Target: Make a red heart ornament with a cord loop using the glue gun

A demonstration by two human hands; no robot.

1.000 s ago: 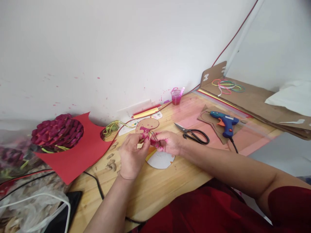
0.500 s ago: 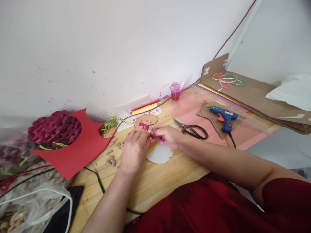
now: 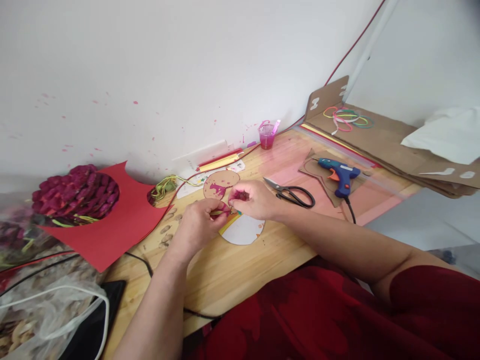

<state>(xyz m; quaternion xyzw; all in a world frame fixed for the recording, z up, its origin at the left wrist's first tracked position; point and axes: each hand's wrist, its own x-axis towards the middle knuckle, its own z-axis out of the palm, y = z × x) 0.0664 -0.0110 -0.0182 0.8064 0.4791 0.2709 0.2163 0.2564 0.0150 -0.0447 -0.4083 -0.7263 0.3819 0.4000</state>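
White wall (image 3: 150, 65) at the rear, flecked with pink; wooden tabletop (image 3: 232, 275) below it, tinted pink toward the right under clear plastic.

Left hand (image 3: 202, 217): fingertips pinched together on a thin strand (image 3: 216, 212), greenish in tone, too small to identify. Strand is above the tabletop, near the middle of the work area, just left of the right hand. Right hand (image 3: 251, 199): fingers curled inward, pink stain on the tips, close beside the left fingertips; cannot tell whether it grips anything.

Beneath and in front of the hands: rounded white card (image 3: 242, 231) with orange marks, lying flat. Just behind them: rounded brown card (image 3: 213, 190) blotched with pink. Peanuts (image 3: 165, 229) scattered left of the left hand.

Right of the right hand: scissors (image 3: 281, 189) with black handles; farther right, blue glue gun (image 3: 343, 176) resting on cut cardboard (image 3: 329, 194). Cup (image 3: 266, 140) of pink liquid near the wall, pink stick upright inside.

Far left: red sheet (image 3: 129, 215) beside a magenta cluster (image 3: 77, 190), green yarn (image 3: 165, 186) near the sheet's right edge.
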